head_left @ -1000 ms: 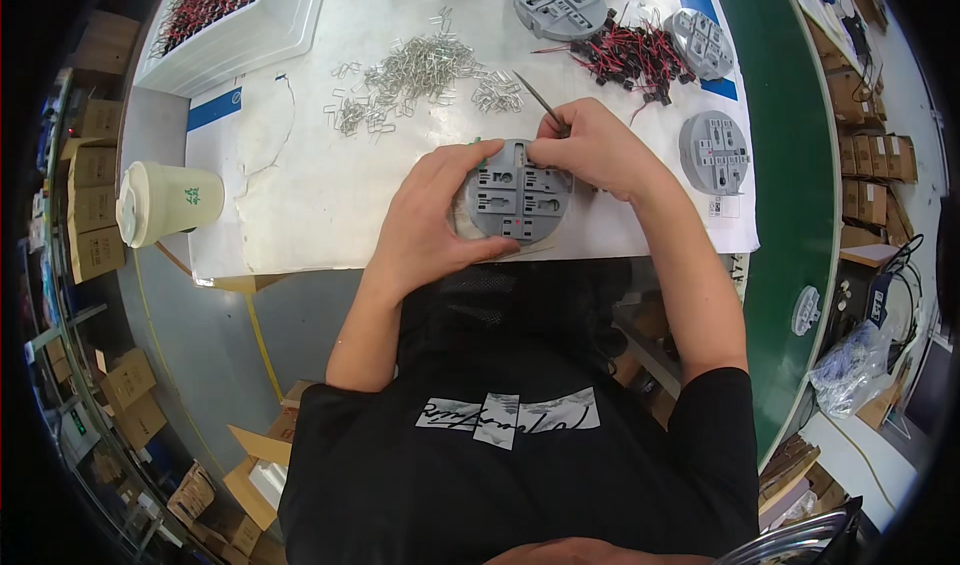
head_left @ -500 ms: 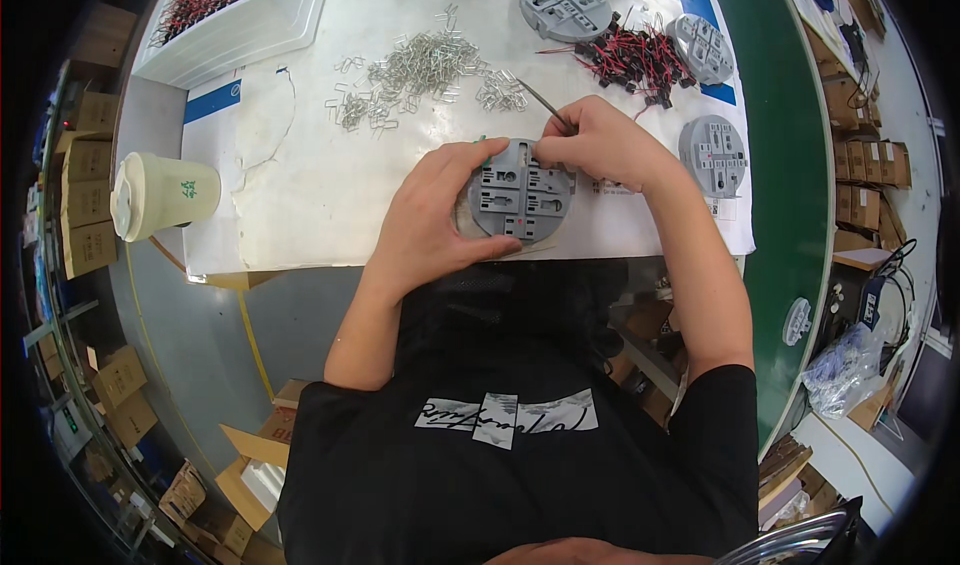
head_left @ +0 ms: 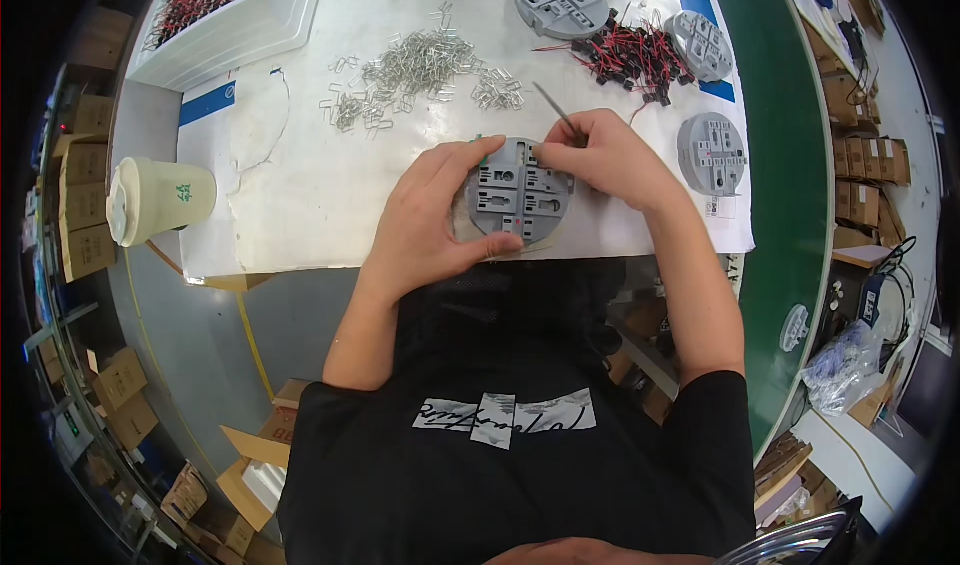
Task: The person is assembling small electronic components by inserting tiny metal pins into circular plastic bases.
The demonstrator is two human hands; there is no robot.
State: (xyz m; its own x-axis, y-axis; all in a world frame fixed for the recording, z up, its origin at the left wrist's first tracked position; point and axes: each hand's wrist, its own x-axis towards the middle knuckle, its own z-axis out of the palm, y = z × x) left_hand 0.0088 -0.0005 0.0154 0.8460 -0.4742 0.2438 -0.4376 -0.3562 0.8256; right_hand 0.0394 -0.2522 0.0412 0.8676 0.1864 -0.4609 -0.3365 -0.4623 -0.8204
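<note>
My left hand (head_left: 428,205) is closed around the left side of a round grey plastic housing (head_left: 520,200), fingers at its far edge and thumb at its near edge. Slots and compartments cover the housing's top face. The fingers of my right hand (head_left: 598,160) press at the housing's far right edge; whatever small piece lies under the fingertips is hidden. A thin pointed metal tool (head_left: 556,107), perhaps tweezers, is held in this hand and sticks out toward the far left. Beyond the housing lies a heap of small bent metal clips (head_left: 425,65).
Black parts with red wires (head_left: 635,60) are piled at the back right, near more round grey housings (head_left: 563,5) and another housing (head_left: 713,155) at the right edge. A white bin (head_left: 285,25) stands back left. A lidded cup (head_left: 165,200) sits at the left edge.
My right hand has shifted slightly, and the tool's tip has swung a little to the right. The left hand keeps its hold on the housing.
</note>
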